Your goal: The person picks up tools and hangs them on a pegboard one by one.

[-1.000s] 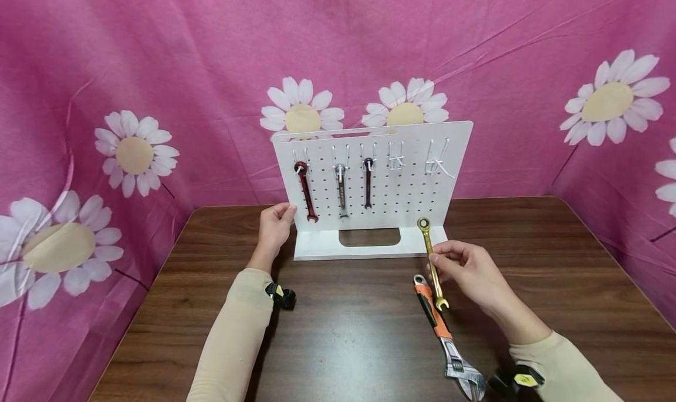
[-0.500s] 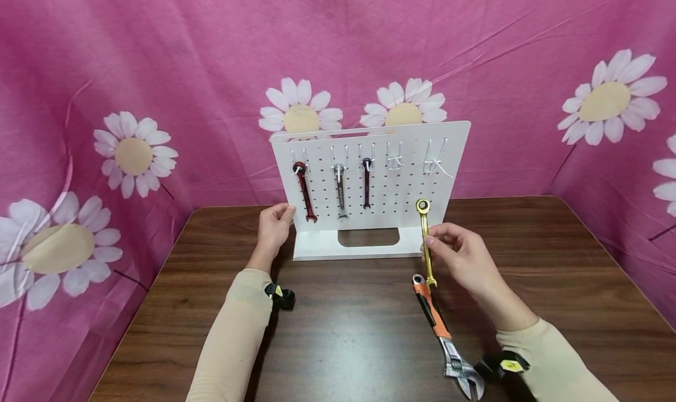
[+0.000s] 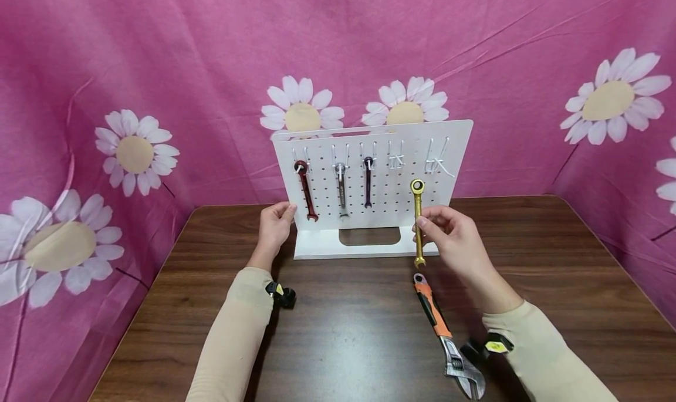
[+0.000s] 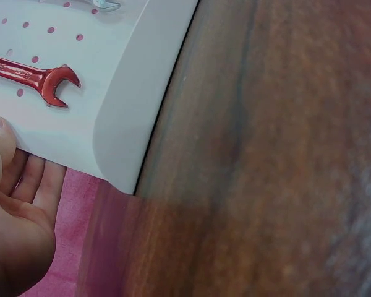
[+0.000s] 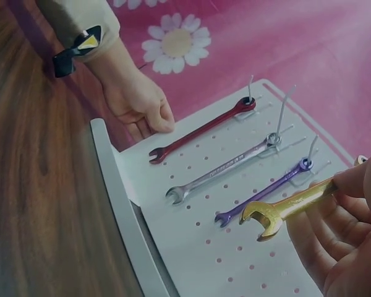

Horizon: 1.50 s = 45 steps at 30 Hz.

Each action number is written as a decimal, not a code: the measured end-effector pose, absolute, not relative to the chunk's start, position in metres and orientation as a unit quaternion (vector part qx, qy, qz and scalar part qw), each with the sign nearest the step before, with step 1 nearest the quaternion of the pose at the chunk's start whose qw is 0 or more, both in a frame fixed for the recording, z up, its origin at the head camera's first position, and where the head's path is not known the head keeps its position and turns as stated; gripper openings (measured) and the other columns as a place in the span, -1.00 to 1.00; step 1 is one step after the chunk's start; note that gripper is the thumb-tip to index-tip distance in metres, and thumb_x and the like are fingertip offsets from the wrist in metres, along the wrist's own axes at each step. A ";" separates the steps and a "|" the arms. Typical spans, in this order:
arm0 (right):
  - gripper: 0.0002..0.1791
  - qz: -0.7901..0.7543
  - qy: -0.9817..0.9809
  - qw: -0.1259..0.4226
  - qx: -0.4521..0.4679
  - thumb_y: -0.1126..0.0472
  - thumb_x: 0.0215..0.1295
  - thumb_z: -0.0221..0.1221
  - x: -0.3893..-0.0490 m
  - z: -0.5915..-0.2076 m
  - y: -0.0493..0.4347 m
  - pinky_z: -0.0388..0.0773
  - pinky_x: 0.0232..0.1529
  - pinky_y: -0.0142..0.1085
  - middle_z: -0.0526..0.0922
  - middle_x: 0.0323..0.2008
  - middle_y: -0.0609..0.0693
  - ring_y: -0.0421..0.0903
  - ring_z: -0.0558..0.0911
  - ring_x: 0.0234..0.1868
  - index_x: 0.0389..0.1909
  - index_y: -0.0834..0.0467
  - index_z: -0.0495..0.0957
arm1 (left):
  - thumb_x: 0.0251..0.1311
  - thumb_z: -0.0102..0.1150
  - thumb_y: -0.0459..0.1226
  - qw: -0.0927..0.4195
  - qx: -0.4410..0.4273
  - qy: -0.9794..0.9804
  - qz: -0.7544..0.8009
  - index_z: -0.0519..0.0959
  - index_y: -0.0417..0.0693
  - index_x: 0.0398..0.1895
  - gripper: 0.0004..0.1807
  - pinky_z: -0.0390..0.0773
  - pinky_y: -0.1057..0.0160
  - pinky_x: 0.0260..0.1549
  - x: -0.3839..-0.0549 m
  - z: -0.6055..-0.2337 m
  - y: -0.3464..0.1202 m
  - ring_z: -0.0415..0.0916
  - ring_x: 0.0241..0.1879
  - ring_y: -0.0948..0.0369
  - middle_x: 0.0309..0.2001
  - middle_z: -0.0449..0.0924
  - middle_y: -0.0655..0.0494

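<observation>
My right hand (image 3: 453,236) pinches a gold combination wrench (image 3: 418,223) by its middle, ring end up, in front of the white pegboard (image 3: 327,198). In the right wrist view the gold wrench (image 5: 290,208) shows its open end. My left hand (image 3: 276,225) holds the pegboard's left edge; the left wrist view shows the thumb in front and fingers behind. A red wrench (image 3: 306,191), a silver wrench (image 3: 341,189) and a purple wrench (image 3: 368,182) hang from hooks on the board. To their right are two bare hooks (image 3: 395,155).
An adjustable wrench (image 3: 434,311) with an orange and black handle lies on the wooden table (image 3: 338,331), below the gold wrench and beside my right forearm. A pink cloth (image 3: 222,50) with daisies hangs behind and at the sides.
My right hand has lifted the gold wrench up and slightly left, from over the adjustable wrench to in front of the board's lower right. The left hand has stayed at the board's edge.
</observation>
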State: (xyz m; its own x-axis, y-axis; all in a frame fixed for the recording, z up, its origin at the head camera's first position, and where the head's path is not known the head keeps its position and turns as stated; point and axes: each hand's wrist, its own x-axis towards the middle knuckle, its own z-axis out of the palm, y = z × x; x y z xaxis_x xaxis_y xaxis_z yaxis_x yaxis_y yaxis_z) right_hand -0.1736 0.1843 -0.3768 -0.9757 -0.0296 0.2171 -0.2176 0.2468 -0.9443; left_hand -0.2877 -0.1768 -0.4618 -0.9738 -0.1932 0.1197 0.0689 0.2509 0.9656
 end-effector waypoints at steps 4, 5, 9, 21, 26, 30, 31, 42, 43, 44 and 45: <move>-0.79 0.616 -0.779 0.082 0.083 0.39 0.58 0.20 -0.178 -0.373 0.180 0.77 -0.27 -0.38 0.70 -0.42 -0.29 -0.31 0.70 -0.40 0.01 0.51 0.57 | 0.56 0.23 -0.34 0.109 0.038 -0.782 -0.613 0.75 -0.41 -0.01 -0.75 0.62 0.52 -0.22 -0.287 -0.460 -0.176 0.62 -0.28 0.40 -0.11 0.83 -0.20; -0.79 0.616 -0.779 0.084 0.084 0.39 0.58 0.19 -0.179 -0.372 0.179 0.76 -0.27 -0.39 0.70 -0.42 -0.29 -0.31 0.70 -0.40 0.01 0.51 0.57 | 0.56 0.24 -0.34 0.110 0.039 -0.782 -0.613 0.75 -0.41 -0.01 -0.76 0.63 0.52 -0.22 -0.287 -0.460 -0.176 0.62 -0.27 0.39 -0.12 0.83 -0.19; -0.80 0.612 -0.781 0.090 0.088 0.38 0.59 0.20 -0.183 -0.369 0.176 0.76 -0.26 -0.40 0.68 -0.42 -0.28 -0.32 0.69 -0.39 0.00 0.51 0.58 | 0.55 0.24 -0.34 0.109 0.041 -0.783 -0.611 0.75 -0.41 -0.02 -0.76 0.62 0.51 -0.20 -0.287 -0.461 -0.176 0.62 -0.25 0.36 -0.15 0.83 -0.16; -0.76 0.627 -0.769 0.093 0.087 0.39 0.59 0.19 -0.196 -0.365 0.170 0.76 -0.27 -0.40 0.70 -0.44 -0.30 -0.32 0.69 -0.41 0.02 0.55 0.55 | 0.56 0.23 -0.34 0.106 0.042 -0.785 -0.609 0.75 -0.40 -0.01 -0.76 0.61 0.53 -0.21 -0.288 -0.462 -0.177 0.60 -0.27 0.41 -0.16 0.83 -0.11; -0.76 0.622 -0.774 0.083 0.078 0.37 0.61 0.18 -0.202 -0.366 0.168 0.76 -0.25 -0.41 0.69 -0.43 -0.30 -0.33 0.69 -0.40 0.04 0.53 0.56 | 0.55 0.24 -0.35 0.110 0.041 -0.784 -0.609 0.76 -0.40 -0.02 -0.77 0.61 0.52 -0.22 -0.288 -0.463 -0.177 0.59 -0.29 0.41 -0.18 0.82 -0.12; -0.76 0.625 -0.774 0.080 0.072 0.36 0.61 0.18 -0.205 -0.369 0.167 0.75 -0.25 -0.42 0.68 -0.43 -0.29 -0.34 0.68 -0.39 0.05 0.52 0.56 | 0.55 0.24 -0.35 0.110 0.042 -0.783 -0.611 0.75 -0.41 -0.02 -0.77 0.61 0.53 -0.22 -0.288 -0.463 -0.178 0.60 -0.28 0.42 -0.18 0.83 -0.11; -0.76 0.626 -0.773 0.079 0.071 0.36 0.61 0.18 -0.206 -0.369 0.166 0.75 -0.25 -0.42 0.67 -0.43 -0.30 -0.34 0.68 -0.39 0.06 0.51 0.56 | 0.55 0.24 -0.34 0.109 0.042 -0.782 -0.612 0.75 -0.41 -0.02 -0.77 0.61 0.53 -0.21 -0.288 -0.463 -0.178 0.60 -0.28 0.42 -0.18 0.83 -0.10; -0.74 0.640 -0.764 0.072 0.047 0.37 0.61 0.17 -0.211 -0.371 0.165 0.73 -0.26 -0.44 0.66 -0.44 -0.27 -0.34 0.66 -0.40 0.07 0.54 0.54 | 0.55 0.25 -0.34 0.107 0.042 -0.781 -0.614 0.75 -0.40 0.01 -0.76 0.61 0.55 -0.21 -0.286 -0.461 -0.176 0.65 -0.20 0.29 -0.07 0.82 -0.25; -0.73 0.639 -0.764 0.072 0.044 0.37 0.61 0.17 -0.212 -0.372 0.165 0.73 -0.26 -0.45 0.65 -0.44 -0.27 -0.34 0.66 -0.39 0.08 0.54 0.54 | 0.55 0.25 -0.34 0.107 0.042 -0.781 -0.614 0.75 -0.40 0.01 -0.76 0.61 0.55 -0.21 -0.286 -0.461 -0.176 0.65 -0.20 0.30 -0.06 0.82 -0.26; -0.72 0.639 -0.765 0.071 0.041 0.36 0.61 0.17 -0.213 -0.372 0.164 0.73 -0.25 -0.45 0.64 -0.45 -0.28 -0.34 0.66 -0.39 0.09 0.55 0.55 | 0.55 0.25 -0.34 0.107 0.042 -0.781 -0.614 0.75 -0.40 0.01 -0.76 0.61 0.55 -0.21 -0.286 -0.461 -0.176 0.65 -0.21 0.31 -0.06 0.81 -0.26; -0.71 0.639 -0.765 0.069 0.039 0.36 0.61 0.18 -0.215 -0.373 0.164 0.73 -0.25 -0.46 0.64 -0.44 -0.28 -0.35 0.66 -0.39 0.11 0.55 0.55 | 0.55 0.25 -0.35 0.108 0.042 -0.780 -0.615 0.75 -0.41 0.02 -0.76 0.62 0.56 -0.22 -0.286 -0.461 -0.176 0.64 -0.23 0.33 -0.06 0.81 -0.26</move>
